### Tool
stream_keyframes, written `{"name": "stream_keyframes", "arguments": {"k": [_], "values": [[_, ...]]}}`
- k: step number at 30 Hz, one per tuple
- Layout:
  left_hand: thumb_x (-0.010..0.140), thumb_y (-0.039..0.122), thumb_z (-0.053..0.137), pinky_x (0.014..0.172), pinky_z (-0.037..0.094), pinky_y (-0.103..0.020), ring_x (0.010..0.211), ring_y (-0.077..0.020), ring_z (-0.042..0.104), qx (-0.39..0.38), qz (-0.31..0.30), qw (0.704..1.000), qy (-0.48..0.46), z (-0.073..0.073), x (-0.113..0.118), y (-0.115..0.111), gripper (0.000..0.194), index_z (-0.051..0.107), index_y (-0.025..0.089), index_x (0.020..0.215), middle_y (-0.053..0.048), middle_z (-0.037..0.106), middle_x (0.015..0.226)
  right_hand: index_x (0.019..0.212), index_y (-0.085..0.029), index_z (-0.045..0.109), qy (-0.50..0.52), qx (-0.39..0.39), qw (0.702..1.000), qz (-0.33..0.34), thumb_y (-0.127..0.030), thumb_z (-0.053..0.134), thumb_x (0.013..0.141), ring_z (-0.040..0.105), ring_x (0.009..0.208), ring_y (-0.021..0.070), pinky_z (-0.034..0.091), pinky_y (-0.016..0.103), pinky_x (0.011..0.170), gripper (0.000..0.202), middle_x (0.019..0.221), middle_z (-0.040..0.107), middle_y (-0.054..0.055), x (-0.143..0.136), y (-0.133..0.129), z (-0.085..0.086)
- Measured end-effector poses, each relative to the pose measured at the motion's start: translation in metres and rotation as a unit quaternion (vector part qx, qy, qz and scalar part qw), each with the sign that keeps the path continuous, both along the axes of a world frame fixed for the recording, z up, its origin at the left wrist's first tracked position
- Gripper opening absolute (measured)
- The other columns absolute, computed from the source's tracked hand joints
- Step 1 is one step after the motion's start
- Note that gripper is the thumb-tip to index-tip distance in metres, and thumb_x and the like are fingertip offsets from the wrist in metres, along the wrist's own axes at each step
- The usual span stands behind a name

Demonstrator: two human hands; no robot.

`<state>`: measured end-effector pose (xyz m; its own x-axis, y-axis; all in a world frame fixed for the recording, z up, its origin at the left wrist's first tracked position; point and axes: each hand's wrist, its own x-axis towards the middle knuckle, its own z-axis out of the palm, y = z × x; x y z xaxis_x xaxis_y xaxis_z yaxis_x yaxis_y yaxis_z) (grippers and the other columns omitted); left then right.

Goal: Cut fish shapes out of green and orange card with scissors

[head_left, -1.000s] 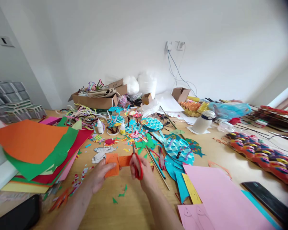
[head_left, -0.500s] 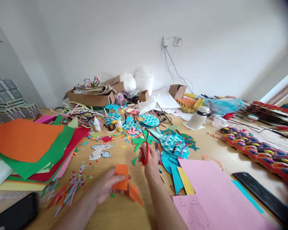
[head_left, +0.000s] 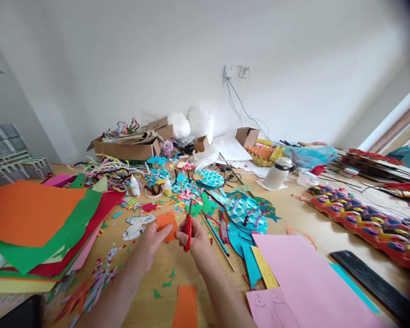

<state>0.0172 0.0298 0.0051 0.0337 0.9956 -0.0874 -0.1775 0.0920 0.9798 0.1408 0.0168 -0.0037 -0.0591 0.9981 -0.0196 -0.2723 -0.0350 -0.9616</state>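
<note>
A small orange piece of paper [head_left: 166, 222] with faint pencil marks is pinched in my left hand [head_left: 153, 240], thumb on top. Red-handled scissors [head_left: 188, 233] are in my right hand [head_left: 197, 240], blades pointing up and away from me. Both hands are close together above the middle of the table, the scissors just right of the paper. Another orange paper strip [head_left: 186, 306] lies on the wood between my forearms. Green paper scraps [head_left: 166, 282] are scattered near it. Cut-out paper fish [head_left: 136, 226] lie beyond my left hand.
At left are stacked coloured sheets [head_left: 34, 214] and paper strips. A pink sheet [head_left: 294, 269] and a dark bar [head_left: 365, 278] lie at right, with a painted egg-carton piece [head_left: 365, 221] farther out. Glue bottles [head_left: 134, 187], blue paper fish [head_left: 248, 210] and a white flask [head_left: 278, 173] stand or lie beyond.
My left hand has lifted the orange paper up and away from me. The scissors have moved left and nearer to it. A separate orange piece now lies on the table.
</note>
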Motion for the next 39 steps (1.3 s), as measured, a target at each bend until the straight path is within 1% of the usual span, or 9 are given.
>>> {"name": "stream_keyframes", "arguments": {"k": [5,10,13,17,24,28,33,36,39], "values": [[0.059,0.029,0.071,0.054,0.037,-0.024,0.055,-0.014,0.051,-0.004,0.003,1.0,-0.003,0.002,0.0,-0.008,0.018,0.064,0.017,0.07,0.002,0.062,0.061,0.072,-0.018,0.046,-0.004,-0.006,1.0,-0.008,-0.03,0.071,0.06,0.042,0.045,0.0065,0.03,0.017,0.04,0.03,0.058,0.051,-0.007,-0.004,-0.002,0.002],[0.06,0.028,0.068,0.051,0.034,-0.024,0.052,-0.0131,0.047,0.017,-0.013,0.999,0.031,0.008,-0.002,-0.01,0.013,0.061,0.018,0.059,0.003,0.056,0.053,0.073,-0.019,0.047,-0.005,0.008,1.0,-0.005,-0.034,0.071,0.062,0.044,0.047,0.0067,0.034,0.017,0.043,0.031,0.06,0.049,-0.006,-0.007,-0.006,0.003],[0.061,0.028,0.068,0.05,0.035,-0.024,0.05,-0.0121,0.045,0.022,0.014,0.999,0.031,0.011,-0.007,-0.011,0.013,0.06,0.018,0.059,0.005,0.054,0.052,0.072,-0.018,0.046,-0.033,0.025,0.999,0.02,-0.042,0.063,0.07,0.045,0.047,0.0075,0.035,0.018,0.043,0.029,0.057,0.048,-0.006,-0.009,-0.009,0.003],[0.059,0.028,0.069,0.049,0.038,-0.024,0.05,-0.0113,0.045,0.011,0.041,0.999,-0.022,0.021,-0.013,-0.012,0.017,0.056,0.018,0.059,0.005,0.053,0.052,0.066,-0.018,0.043,-0.097,0.05,0.992,0.064,-0.048,0.05,0.079,0.04,0.043,0.0076,0.033,0.019,0.042,0.033,0.048,0.042,-0.006,-0.012,-0.015,0.005],[0.059,0.027,0.07,0.048,0.04,-0.023,0.05,-0.0111,0.046,0.022,0.095,0.993,-0.072,0.034,-0.016,-0.013,0.018,0.054,0.02,0.061,0.006,0.052,0.054,0.063,-0.019,0.041,-0.107,0.051,0.988,0.099,-0.055,0.048,0.078,0.037,0.04,0.0074,0.029,0.019,0.041,0.04,0.044,0.038,-0.007,-0.021,-0.023,0.005],[0.06,0.028,0.069,0.049,0.04,-0.023,0.05,-0.0112,0.047,0.029,0.11,0.991,-0.076,0.03,-0.012,-0.012,0.017,0.054,0.02,0.063,0.006,0.053,0.054,0.065,-0.018,0.043,-0.049,0.031,0.995,0.078,-0.056,0.054,0.073,0.039,0.042,0.0075,0.033,0.019,0.042,0.041,0.048,0.041,-0.006,-0.024,-0.022,0.003],[0.065,0.028,0.064,0.048,0.037,-0.023,0.047,-0.0098,0.044,0.051,0.077,0.996,-0.001,0.017,-0.007,-0.014,0.02,0.051,0.018,0.055,0.006,0.048,0.047,0.073,-0.017,0.048,0.016,0.019,0.999,0.021,-0.049,0.065,0.067,0.043,0.049,0.0073,0.037,0.019,0.047,0.038,0.06,0.049,-0.004,-0.02,-0.02,0.004],[0.067,0.029,0.063,0.048,0.037,-0.022,0.047,-0.0096,0.044,0.057,0.068,0.996,0.018,0.013,-0.008,-0.013,0.02,0.051,0.018,0.056,0.006,0.048,0.047,0.07,-0.016,0.047,-0.001,0.032,0.999,0.024,-0.051,0.059,0.072,0.043,0.047,0.0072,0.036,0.019,0.046,0.036,0.058,0.048,-0.004,-0.017,-0.02,0.006],[0.067,0.03,0.064,0.048,0.039,-0.021,0.049,-0.0095,0.044,0.075,0.078,0.994,-0.004,0.018,-0.015,-0.008,0.019,0.052,0.018,0.059,0.006,0.05,0.05,0.065,-0.017,0.044,-0.058,0.042,0.996,0.057,-0.05,0.052,0.077,0.04,0.043,0.007,0.033,0.018,0.043,0.036,0.049,0.042,-0.006,-0.018,-0.021,0.005]]}}
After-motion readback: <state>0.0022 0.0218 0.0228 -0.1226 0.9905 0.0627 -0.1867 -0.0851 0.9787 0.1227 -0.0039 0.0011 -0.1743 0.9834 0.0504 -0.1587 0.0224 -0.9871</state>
